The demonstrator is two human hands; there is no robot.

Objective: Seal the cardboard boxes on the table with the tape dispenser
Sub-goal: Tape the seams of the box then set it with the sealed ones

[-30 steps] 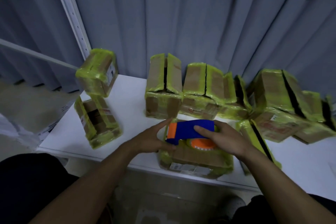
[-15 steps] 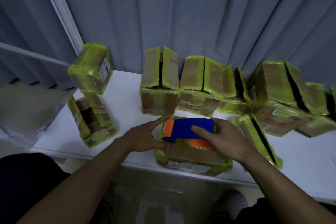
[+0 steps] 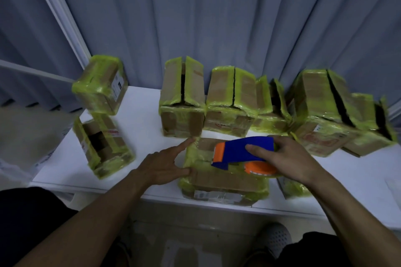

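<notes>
The tape dispenser [image 3: 243, 150] has moved right across the box [image 3: 227, 182], with the right hand [image 3: 288, 158] clasping it. The flat left hand [image 3: 165, 163] presses the box's side.

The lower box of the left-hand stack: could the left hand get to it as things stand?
Probably yes. The left hand holds nothing, fingers straight against the front box, and only bare table lies between it and the lower box.

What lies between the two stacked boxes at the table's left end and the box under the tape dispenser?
Head view: only bare white table, then the left hand, its straight fingers touching the left side of that box.
</notes>
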